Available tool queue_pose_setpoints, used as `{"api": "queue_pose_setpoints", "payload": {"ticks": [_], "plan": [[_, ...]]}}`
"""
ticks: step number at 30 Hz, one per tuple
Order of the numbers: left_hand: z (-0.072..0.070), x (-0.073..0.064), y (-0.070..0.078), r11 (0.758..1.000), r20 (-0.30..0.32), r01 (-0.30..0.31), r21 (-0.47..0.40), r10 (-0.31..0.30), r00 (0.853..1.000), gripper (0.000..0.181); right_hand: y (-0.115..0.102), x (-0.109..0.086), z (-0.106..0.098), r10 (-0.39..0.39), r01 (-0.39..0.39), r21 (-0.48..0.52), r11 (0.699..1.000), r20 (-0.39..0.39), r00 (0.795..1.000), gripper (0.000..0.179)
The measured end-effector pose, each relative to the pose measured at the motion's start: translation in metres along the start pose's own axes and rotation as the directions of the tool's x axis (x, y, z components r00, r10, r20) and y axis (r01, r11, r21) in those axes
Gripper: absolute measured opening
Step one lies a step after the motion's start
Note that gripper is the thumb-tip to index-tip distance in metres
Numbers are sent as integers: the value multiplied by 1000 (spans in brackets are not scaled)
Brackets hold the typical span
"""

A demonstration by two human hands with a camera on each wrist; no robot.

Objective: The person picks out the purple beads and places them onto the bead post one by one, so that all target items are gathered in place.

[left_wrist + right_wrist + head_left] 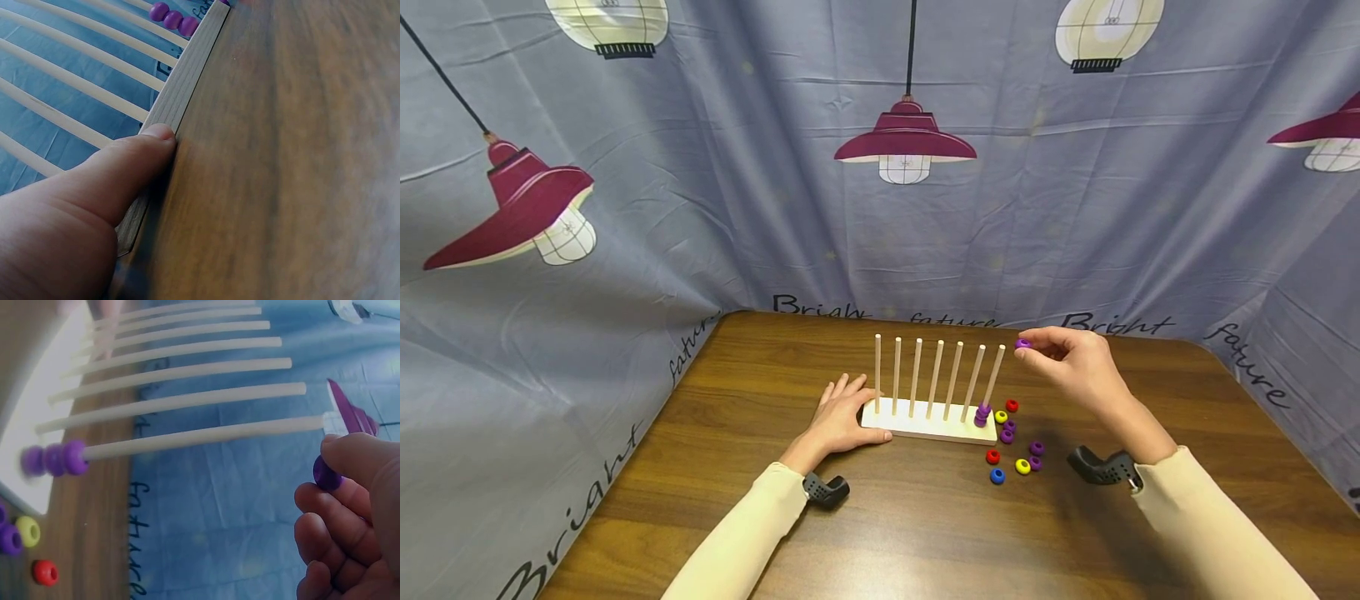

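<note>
A pale wooden peg rack [928, 422] with a row of upright pegs stands on the table. My left hand [838, 419] holds the base at its left end, the thumb [134, 156] along the front edge and the index finger behind. Three purple beads [55, 460] are stacked at the foot of the rightmost peg [995, 377]. Between thumb and index finger, my right hand [1078, 367] pinches another purple bead [327, 474]. That bead is just right of the same peg's top, apart from it.
Loose beads lie right of the rack on the wooden table [880, 517]: several purple ones [1037, 448], a blue one [997, 476], two yellow [1023, 467] and two red [992, 457]. A grey-blue curtain [880, 233] printed with lamps hangs behind the table and at its sides.
</note>
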State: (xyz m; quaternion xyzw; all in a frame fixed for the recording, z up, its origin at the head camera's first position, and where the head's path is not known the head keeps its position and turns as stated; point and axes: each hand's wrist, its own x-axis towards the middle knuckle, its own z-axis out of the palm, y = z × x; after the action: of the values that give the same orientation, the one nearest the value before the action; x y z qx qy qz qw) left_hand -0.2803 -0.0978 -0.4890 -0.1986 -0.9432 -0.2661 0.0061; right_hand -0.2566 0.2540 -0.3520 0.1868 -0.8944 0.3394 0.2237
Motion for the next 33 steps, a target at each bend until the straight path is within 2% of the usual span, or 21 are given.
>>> {"api": "queue_pose_setpoints", "payload": {"ticks": [6,17,33], "plan": [[0,0,0,1000,-1,0,0,0,1000,71,-8,8,-3,-19,19,-21,1000,2,1000,17],[0,0,0,1000,4,0,5,0,1000,71,-20,13,3,-55,55,25,998,31,998,15],[0,-1,0,1000,1,2,-2,-2,1000,71,-18,10,8,-58,57,22,998,57,997,15]]}}
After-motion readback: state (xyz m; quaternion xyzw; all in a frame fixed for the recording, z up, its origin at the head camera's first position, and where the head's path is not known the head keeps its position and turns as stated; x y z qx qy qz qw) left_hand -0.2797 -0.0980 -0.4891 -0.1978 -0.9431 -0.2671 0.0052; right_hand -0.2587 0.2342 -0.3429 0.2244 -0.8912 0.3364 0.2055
